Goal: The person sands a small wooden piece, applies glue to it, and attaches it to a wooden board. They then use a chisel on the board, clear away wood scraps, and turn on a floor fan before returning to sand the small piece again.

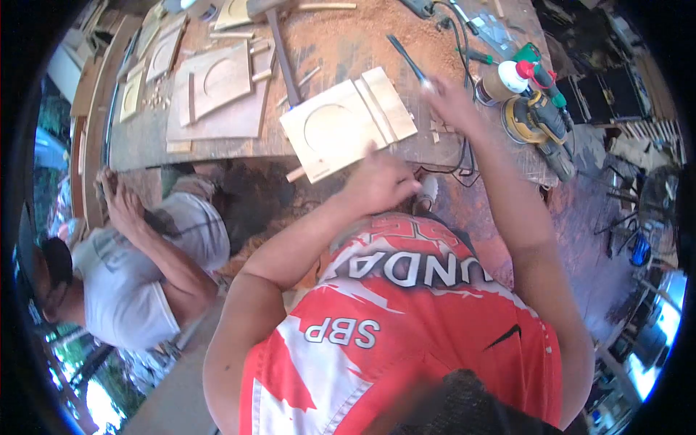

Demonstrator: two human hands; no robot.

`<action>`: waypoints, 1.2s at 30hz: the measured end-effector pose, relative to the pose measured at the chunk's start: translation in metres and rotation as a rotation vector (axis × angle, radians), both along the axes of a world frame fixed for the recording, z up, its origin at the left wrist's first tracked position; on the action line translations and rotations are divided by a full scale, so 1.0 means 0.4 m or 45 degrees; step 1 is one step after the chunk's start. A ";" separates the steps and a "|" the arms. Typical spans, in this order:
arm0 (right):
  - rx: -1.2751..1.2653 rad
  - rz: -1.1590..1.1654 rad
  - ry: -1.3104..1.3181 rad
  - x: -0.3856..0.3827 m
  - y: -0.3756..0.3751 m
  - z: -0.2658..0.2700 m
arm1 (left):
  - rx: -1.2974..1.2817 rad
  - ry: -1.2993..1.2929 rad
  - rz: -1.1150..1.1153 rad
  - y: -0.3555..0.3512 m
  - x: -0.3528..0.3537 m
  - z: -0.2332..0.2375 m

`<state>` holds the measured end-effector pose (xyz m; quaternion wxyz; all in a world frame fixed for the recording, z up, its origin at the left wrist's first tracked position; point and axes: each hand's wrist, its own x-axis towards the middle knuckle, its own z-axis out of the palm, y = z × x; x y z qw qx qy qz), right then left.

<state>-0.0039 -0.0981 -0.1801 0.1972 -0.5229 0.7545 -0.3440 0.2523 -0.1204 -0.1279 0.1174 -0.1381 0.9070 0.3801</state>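
Observation:
A pale wooden board (326, 138) with a round recess and a groove across it lies tilted near the table's front edge. My left hand (384, 181) is at its near edge, one finger reaching over the wood and the others loosely apart. To the right of the board, my right hand (453, 105), blurred, is closed around the lower end of a slim dark chisel-like tool (406, 56), which points up and left. A mallet (283, 54) lies beyond the board, its handle end close to the board's far edge.
More recessed boards (221, 80) lie on the left of the table. Sawdust (348, 43) covers its back. At right stand a bottle with a red cap (504, 80) and a yellow sander (533, 119), with cables nearby. Another person (138, 268) sits at left.

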 end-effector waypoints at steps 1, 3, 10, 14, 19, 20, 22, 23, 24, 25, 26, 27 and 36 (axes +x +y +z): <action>-0.004 0.050 0.098 -0.044 -0.071 -0.024 | -0.287 0.319 0.262 0.003 0.024 -0.072; 0.051 0.097 0.244 -0.090 -0.210 -0.024 | -0.642 0.242 0.597 0.002 0.021 -0.066; -0.490 0.151 0.895 -0.167 -0.321 -0.069 | -0.801 0.182 0.456 -0.061 0.056 -0.182; 0.168 0.371 0.631 -0.129 -0.158 -0.020 | -0.647 0.272 0.363 -0.090 0.065 -0.159; 0.332 0.479 0.545 -0.147 0.042 -0.040 | -0.295 0.221 0.502 -0.136 0.085 -0.245; 0.278 0.421 0.499 -0.175 0.047 -0.109 | -0.366 0.183 0.440 -0.123 0.094 -0.221; 0.141 0.457 0.550 -0.178 0.064 -0.108 | -0.276 0.174 0.531 -0.100 0.103 -0.155; 0.151 0.459 0.546 -0.187 0.063 -0.119 | -0.341 0.196 0.452 -0.113 0.116 -0.175; 0.163 0.456 0.545 -0.181 0.059 -0.119 | -0.466 0.300 0.321 -0.121 0.127 -0.193; 0.227 0.473 0.571 -0.161 0.054 -0.094 | -0.420 0.332 0.359 -0.122 0.136 -0.190; 0.295 0.486 0.601 -0.148 0.053 -0.068 | -0.533 0.445 0.359 -0.120 0.137 -0.202; 0.192 0.453 0.539 -0.140 0.058 -0.073 | -0.497 0.385 0.360 -0.122 0.138 -0.206; 0.130 0.419 0.504 -0.107 0.048 -0.035 | -0.273 0.838 0.612 -0.026 0.081 -0.081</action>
